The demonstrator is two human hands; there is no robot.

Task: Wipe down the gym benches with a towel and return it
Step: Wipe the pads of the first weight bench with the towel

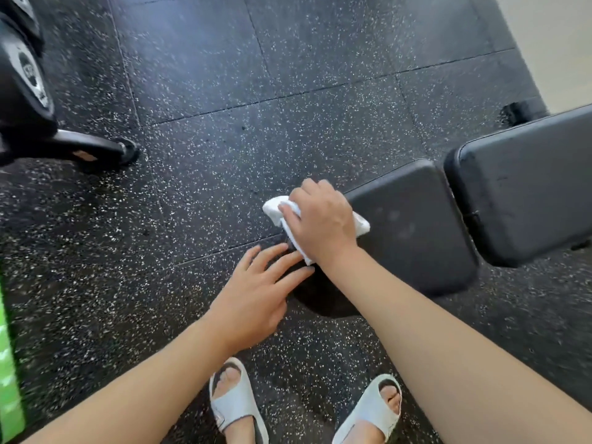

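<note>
Floor (224,91): black rubber tiles with white flecks, seams visible, covering most of the view.

Bench: two black padded sections on the right side. The longer back pad (525,193) lies farther right; the seat pad (416,225) sits just beside it across a narrow gap. The seat pad is the surface being worked on.

Dumbbell rack (28,91): at the upper left, with round black weight ends and a dark foot resting on the floor. A green object (9,363) shows at the left edge; blurred, identity cannot be told.

Right hand (320,222): palm down on the near left end of the seat pad, the grip curled over the towel and pressing it to the surface.

Left hand (256,296): fingers straight and spread, holding nothing, fingertips touching the lower left corner of the seat pad just beside the right wrist.

Towel (275,209): white, bunched under the right hand at the pad's left edge, with folds showing on both sides of the hand.

Sandals (237,408): pale grey, open-toed, on both feet at the bottom of the view.
</note>
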